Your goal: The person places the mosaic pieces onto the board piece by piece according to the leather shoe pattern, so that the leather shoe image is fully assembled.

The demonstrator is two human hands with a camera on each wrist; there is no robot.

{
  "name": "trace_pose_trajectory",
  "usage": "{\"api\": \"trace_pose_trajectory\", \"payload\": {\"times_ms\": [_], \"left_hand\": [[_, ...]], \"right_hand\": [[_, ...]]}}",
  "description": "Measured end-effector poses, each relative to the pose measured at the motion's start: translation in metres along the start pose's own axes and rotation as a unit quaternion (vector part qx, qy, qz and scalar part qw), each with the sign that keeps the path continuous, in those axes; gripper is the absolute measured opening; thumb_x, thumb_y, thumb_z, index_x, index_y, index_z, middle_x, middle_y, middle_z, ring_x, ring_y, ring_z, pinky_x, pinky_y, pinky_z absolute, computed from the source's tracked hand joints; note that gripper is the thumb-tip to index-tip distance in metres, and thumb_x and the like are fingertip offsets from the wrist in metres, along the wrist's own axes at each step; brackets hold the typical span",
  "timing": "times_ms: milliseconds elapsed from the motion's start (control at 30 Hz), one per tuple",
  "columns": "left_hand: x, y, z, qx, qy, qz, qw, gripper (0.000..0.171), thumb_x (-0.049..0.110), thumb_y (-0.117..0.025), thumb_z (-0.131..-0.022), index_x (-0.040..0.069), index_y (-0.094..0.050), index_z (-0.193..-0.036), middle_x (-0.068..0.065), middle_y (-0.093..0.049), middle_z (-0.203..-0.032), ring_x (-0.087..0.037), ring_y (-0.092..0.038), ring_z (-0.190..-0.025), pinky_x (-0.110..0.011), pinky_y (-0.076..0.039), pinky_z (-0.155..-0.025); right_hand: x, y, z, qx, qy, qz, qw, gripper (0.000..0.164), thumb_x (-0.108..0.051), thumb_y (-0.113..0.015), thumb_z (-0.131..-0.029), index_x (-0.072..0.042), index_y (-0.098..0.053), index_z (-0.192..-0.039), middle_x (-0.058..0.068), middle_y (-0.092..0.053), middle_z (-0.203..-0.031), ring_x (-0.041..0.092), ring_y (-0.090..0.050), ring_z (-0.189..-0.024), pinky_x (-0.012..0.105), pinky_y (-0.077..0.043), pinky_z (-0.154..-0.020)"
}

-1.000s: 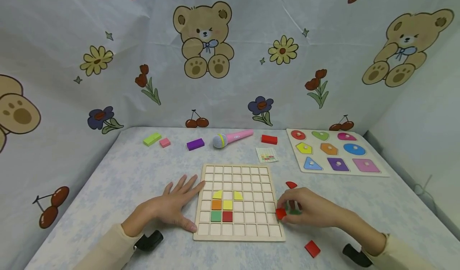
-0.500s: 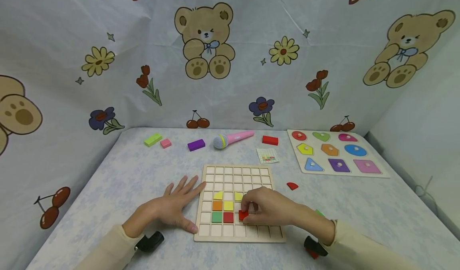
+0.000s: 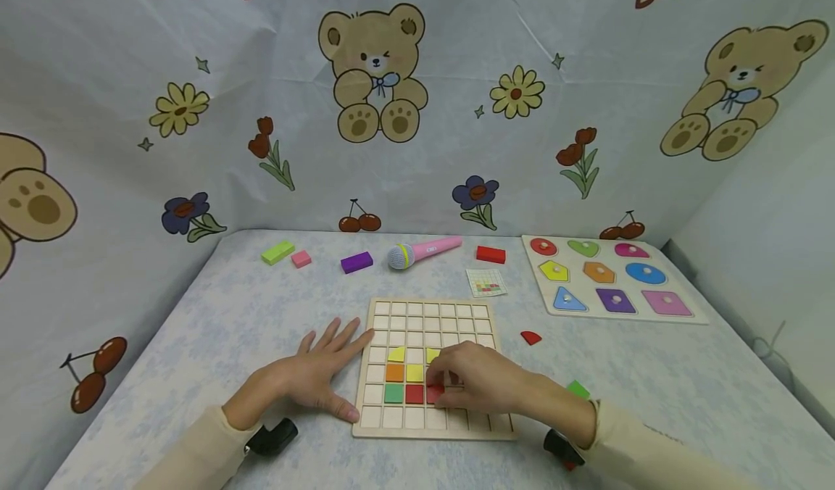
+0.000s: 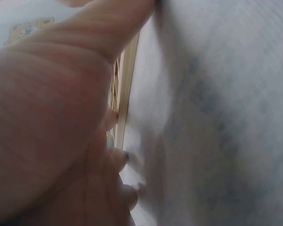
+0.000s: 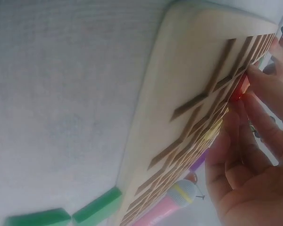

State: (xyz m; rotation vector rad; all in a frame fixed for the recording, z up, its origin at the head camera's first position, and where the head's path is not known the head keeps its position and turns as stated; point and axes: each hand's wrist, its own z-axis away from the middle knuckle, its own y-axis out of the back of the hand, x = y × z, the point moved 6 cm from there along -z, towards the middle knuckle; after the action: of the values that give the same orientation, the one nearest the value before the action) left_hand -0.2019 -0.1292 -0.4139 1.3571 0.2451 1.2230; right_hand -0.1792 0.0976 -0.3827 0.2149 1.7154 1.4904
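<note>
A wooden grid board (image 3: 433, 434) lies in the middle of the table. My left hand (image 3: 309, 378) is spread flat, its thumb and fingers touching the board's left edge. Over the grid, my right hand (image 3: 479, 378) pinches a red square tile (image 3: 433, 393) between thumb and fingers, at the cell right of another red tile (image 3: 414, 394). Left of that sits a green tile (image 3: 393, 393). Above are an orange tile (image 3: 394, 372), a yellow square (image 3: 414, 373) and a yellow curved tile (image 3: 396, 354). A second yellow curved tile (image 3: 432, 355) is partly covered by my right fingers.
A red wedge tile (image 3: 531, 338) and a green tile (image 3: 578, 388) lie right of the board. Behind it are a pattern card (image 3: 485, 283), a toy microphone (image 3: 424, 251), a purple block (image 3: 356, 262) and a red block (image 3: 491, 254). A knob puzzle (image 3: 538, 294) lies at back right.
My right hand has carried the red square tile left from the board's right edge, then lowered it at the cell beside the other red tile. The left hand has stayed put.
</note>
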Motion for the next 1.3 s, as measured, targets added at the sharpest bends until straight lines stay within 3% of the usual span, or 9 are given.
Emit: {"api": "trace_pose_trajectory", "payload": {"times_ms": [233, 400, 767, 1067, 1300], "left_hand": [[0.001, 0.000, 0.000, -0.003, 0.003, 0.000, 1.0000, 0.124, 0.061, -0.082, -0.072, 0.018, -0.011, -0.163, -0.015, 0.003, -0.169, -0.044, 0.009, -0.154, -0.074, 0.003, -0.113], [0.001, 0.000, -0.001, -0.004, 0.006, 0.002, 1.0000, 0.123, 0.061, -0.082, -0.071, 0.019, -0.011, -0.163, -0.014, 0.003, -0.169, -0.043, 0.010, -0.154, -0.073, 0.003, -0.113], [0.001, 0.000, -0.001, -0.003, 0.001, 0.004, 1.0000, 0.124, 0.060, -0.083, -0.072, 0.018, -0.011, -0.163, -0.015, 0.004, -0.169, -0.044, 0.010, -0.153, -0.074, 0.003, -0.113], [0.002, -0.001, -0.001, -0.008, 0.004, 0.001, 1.0000, 0.124, 0.061, -0.082, -0.072, 0.019, -0.010, -0.163, -0.014, 0.004, -0.169, -0.044, 0.011, -0.153, -0.075, 0.003, -0.112], [0.002, -0.001, -0.001, -0.008, 0.008, 0.002, 0.9999, 0.123, 0.061, -0.082, -0.072, 0.019, -0.010, -0.163, -0.014, 0.003, -0.169, -0.044, 0.010, -0.154, -0.074, 0.003, -0.113]], "right_hand": [[0.001, -0.001, 0.004, -0.002, 0.001, -0.005, 1.000, 0.006, -0.025, -0.078, -0.089, -0.022, -0.073, -0.090, -0.016, -0.061, -0.086, 0.004, -0.055, -0.074, 0.017, -0.045, -0.065], [0.010, 0.007, 0.015, 0.002, 0.003, -0.036, 0.999, 0.006, -0.025, -0.076, -0.091, -0.023, -0.074, -0.096, -0.015, -0.065, -0.093, 0.004, -0.058, -0.079, 0.019, -0.049, -0.070], [0.062, 0.044, 0.079, 0.046, -0.069, -0.068, 0.994, 0.014, -0.028, -0.075, -0.092, -0.021, -0.072, -0.103, -0.009, -0.069, -0.097, 0.004, -0.058, -0.081, 0.024, -0.052, -0.071], [0.101, 0.049, 0.125, 0.051, -0.125, -0.082, 0.987, 0.020, -0.033, -0.077, -0.089, -0.024, -0.070, -0.106, -0.010, -0.067, -0.099, 0.007, -0.058, -0.085, 0.023, -0.052, -0.073], [0.130, 0.047, 0.154, 0.021, -0.136, -0.174, 0.975, 0.023, -0.022, -0.077, -0.089, -0.015, -0.069, -0.109, 0.003, -0.065, -0.101, 0.016, -0.057, -0.087, 0.023, -0.049, -0.072]]}}
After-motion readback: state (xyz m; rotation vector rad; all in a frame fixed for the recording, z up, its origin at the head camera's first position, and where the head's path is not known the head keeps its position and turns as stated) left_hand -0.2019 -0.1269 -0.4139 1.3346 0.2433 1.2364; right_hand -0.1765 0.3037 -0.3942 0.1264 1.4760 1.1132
